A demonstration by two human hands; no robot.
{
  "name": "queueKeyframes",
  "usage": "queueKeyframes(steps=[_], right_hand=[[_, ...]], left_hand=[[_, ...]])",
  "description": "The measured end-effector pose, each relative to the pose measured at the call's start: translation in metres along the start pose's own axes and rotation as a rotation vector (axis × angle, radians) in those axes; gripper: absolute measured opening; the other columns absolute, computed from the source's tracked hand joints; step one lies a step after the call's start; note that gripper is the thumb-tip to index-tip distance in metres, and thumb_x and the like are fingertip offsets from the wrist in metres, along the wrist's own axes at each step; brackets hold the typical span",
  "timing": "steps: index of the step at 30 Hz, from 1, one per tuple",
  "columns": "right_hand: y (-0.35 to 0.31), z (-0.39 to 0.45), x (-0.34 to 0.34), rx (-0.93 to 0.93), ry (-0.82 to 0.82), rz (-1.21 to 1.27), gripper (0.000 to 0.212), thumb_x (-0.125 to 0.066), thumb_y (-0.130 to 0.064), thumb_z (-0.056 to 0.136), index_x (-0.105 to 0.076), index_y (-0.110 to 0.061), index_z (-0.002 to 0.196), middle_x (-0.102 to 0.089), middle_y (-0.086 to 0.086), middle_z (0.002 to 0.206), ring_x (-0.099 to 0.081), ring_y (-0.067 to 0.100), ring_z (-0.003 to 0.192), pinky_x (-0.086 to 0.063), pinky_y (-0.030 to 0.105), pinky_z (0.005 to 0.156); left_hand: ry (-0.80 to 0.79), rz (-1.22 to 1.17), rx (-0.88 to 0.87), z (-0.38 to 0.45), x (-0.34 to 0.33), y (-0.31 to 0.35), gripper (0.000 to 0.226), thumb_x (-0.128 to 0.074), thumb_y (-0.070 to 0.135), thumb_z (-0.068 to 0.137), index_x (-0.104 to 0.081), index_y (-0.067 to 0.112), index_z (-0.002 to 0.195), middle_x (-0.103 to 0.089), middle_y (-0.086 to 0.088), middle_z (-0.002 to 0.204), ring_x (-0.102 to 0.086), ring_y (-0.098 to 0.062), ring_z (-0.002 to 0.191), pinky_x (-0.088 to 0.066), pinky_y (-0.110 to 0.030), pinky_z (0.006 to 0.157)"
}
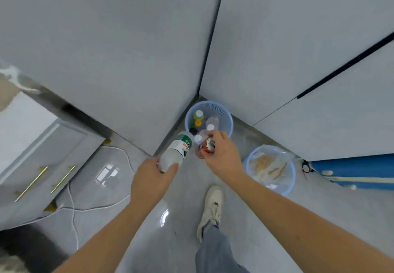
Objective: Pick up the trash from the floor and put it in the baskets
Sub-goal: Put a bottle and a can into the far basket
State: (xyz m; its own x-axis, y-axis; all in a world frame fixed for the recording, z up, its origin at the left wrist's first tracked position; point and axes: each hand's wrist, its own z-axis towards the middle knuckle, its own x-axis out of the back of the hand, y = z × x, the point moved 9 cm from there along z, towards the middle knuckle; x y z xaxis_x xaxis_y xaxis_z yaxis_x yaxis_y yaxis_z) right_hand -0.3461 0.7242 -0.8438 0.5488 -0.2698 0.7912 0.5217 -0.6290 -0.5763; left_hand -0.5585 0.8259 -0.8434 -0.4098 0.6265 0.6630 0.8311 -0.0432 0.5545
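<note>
Left hand (149, 179) gripping bottle (177, 151); right hand (221, 155) gripping can (207, 144); bottle-filled basket (229, 121) beyond

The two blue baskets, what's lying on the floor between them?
Nothing lies there: in the head view the floor between the corner basket and the nearer basket is bare; only the right hand hangs beside it.

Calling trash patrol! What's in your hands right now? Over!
Left hand gripping plastic bottle. Right hand gripping red can. Both near the corner basket, already holding bottles. Nothing blocking it.
</note>
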Motion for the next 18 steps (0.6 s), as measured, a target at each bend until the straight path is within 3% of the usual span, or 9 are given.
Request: queueKeyframes(steps=[5, 9, 13, 18], right_hand=[[0.093, 0.088, 0.004, -0.088, 0.046, 0.033, 0.041, -0.070, -0.012, 0.077, -0.052, -0.019, 0.114, -0.052, 0.003, 0.113, -0.057, 0.029, 0.093, -0.054, 0.047, 0.077], [0.145, 0.141, -0.018, -0.106, 0.033, -0.019, 0.044, -0.069, -0.006, 0.075, -0.052, -0.016, 0.115, -0.052, 0.006, 0.114, -0.055, 0.033, 0.094, -0.054, 0.047, 0.078], [0.179, 0.174, -0.054, -0.076, -0.013, -0.063, 0.043, -0.069, -0.005, 0.075, -0.054, -0.014, 0.114, -0.054, 0.008, 0.113, -0.055, 0.034, 0.092, -0.052, 0.043, 0.076], [0.204, 0.194, -0.091, -0.061, -0.066, -0.121, 0.026, -0.067, -0.005, 0.082, -0.058, -0.015, 0.105, -0.058, 0.005, 0.110, -0.058, 0.032, 0.090, -0.042, 0.032, 0.068]], left_hand=[[-0.032, 0.060, -0.058, 0.109, -0.073, 0.063, 0.042, -0.065, 0.060, 0.081, -0.063, 0.020, 0.092, -0.064, -0.002, 0.091, -0.064, -0.027, 0.082, -0.053, -0.037, 0.070], [-0.028, 0.127, -0.085, 0.186, -0.120, 0.087, 0.054, -0.060, 0.065, 0.076, -0.061, 0.015, 0.096, -0.061, -0.005, 0.094, -0.063, -0.029, 0.084, -0.050, -0.037, 0.067], [-0.023, 0.213, -0.096, 0.244, -0.155, 0.097, 0.052, -0.065, 0.055, 0.085, -0.058, 0.014, 0.117, -0.056, -0.008, 0.107, -0.061, -0.031, 0.097, -0.046, -0.036, 0.074], [-0.090, 0.316, -0.141, 0.283, -0.192, 0.095, 0.057, -0.063, 0.052, 0.089, -0.054, 0.018, 0.134, -0.058, -0.010, 0.117, -0.060, -0.029, 0.102, -0.044, -0.034, 0.077]])
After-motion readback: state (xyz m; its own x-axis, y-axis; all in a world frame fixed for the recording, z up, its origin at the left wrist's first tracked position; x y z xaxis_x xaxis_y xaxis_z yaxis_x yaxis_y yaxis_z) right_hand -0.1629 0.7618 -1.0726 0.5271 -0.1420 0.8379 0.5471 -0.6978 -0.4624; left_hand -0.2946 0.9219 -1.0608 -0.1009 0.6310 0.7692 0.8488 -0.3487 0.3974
